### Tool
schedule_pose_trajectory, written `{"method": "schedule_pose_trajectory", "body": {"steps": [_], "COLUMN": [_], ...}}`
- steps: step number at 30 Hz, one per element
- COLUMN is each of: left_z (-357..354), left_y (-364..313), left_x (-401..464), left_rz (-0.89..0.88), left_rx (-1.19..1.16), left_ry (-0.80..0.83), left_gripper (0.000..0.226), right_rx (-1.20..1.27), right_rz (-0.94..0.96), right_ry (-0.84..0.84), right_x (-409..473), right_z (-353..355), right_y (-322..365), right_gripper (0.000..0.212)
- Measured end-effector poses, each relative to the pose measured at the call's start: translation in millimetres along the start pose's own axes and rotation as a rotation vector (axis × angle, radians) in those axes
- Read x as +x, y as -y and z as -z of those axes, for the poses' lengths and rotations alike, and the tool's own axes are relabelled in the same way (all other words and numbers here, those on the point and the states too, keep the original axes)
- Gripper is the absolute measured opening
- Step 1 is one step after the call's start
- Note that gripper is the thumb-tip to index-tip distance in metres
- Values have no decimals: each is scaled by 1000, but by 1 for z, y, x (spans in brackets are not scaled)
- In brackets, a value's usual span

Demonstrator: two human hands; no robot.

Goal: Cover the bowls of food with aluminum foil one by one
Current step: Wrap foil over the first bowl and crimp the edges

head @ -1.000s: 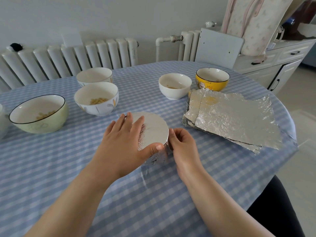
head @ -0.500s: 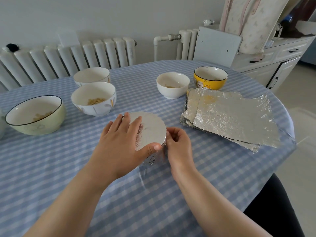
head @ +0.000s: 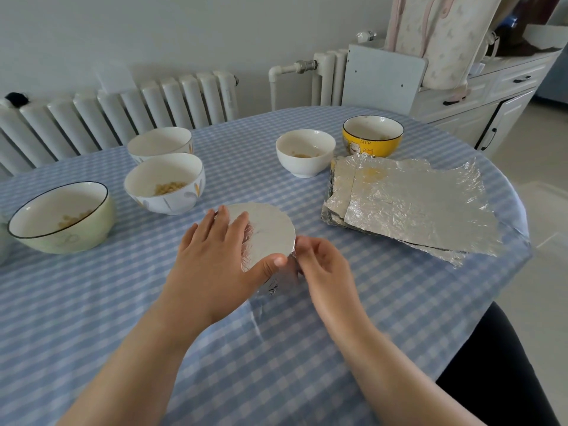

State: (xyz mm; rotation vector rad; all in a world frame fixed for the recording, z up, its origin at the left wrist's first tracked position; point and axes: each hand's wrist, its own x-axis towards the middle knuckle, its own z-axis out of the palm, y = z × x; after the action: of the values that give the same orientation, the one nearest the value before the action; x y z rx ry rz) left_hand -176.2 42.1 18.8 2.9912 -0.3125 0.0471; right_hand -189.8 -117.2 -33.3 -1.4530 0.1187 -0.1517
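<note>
Pressing flat across a foil-covered bowl (head: 267,233), the person's left hand (head: 212,265) lies with fingers straight over the smooth silver top and its thumb along the near rim, while the right hand (head: 322,265) curls its fingers against the bowl's right side, pinching the crimped foil just under the rim. The covered bowl stands near the middle of a round bench (head: 92,318) spread with a blue-and-white checked cloth. Five uncovered bowls ring the far half — a pale green bowl with a dark rim (head: 61,218) at far left, a white bowl with leaf markings (head: 164,187) just right of it, a second white bowl (head: 159,144) behind that one, a small plain white bowl (head: 305,156) past the middle, and a yellow bowl with a cartoon print (head: 372,136) beside it. Pale bits of food show in the green bowl, the leaf-marked one and the small white one; what the other two hold cannot be made out. One stack of loose aluminum foil sheets (head: 415,204) lies flat on the right side of the bench, just in front of the yellow bowl and well apart from the hands — the exact number of sheets cannot be counted. Two white radiators, a long one (head: 123,106) and a narrow one (head: 325,78), stand against the wall behind the bench.
</note>
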Motion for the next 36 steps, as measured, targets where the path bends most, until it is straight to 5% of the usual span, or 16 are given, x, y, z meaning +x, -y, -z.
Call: {"method": "schedule_pose_trajectory", "body": {"steps": [5, 20, 28, 36], "left_z": [-2, 0, -6, -6], "left_y": [-1, -8, -12, -14], "left_x": [1, 1, 0, -1], "left_rz": [73, 199, 157, 152], "left_rx": [-54, -155, -76, -70], "left_ry": [-26, -85, -83, -95], "left_gripper": [134, 129, 146, 134], "right_rx": [10, -154, -266, -212], "right_rz": [39, 104, 90, 73], "right_ry": [100, 221, 122, -39], "right_x": [4, 31, 20, 8], "right_z": [2, 10, 9, -11], "right_y": [0, 9, -7, -9], "right_gripper": [37, 18, 15, 14]}}
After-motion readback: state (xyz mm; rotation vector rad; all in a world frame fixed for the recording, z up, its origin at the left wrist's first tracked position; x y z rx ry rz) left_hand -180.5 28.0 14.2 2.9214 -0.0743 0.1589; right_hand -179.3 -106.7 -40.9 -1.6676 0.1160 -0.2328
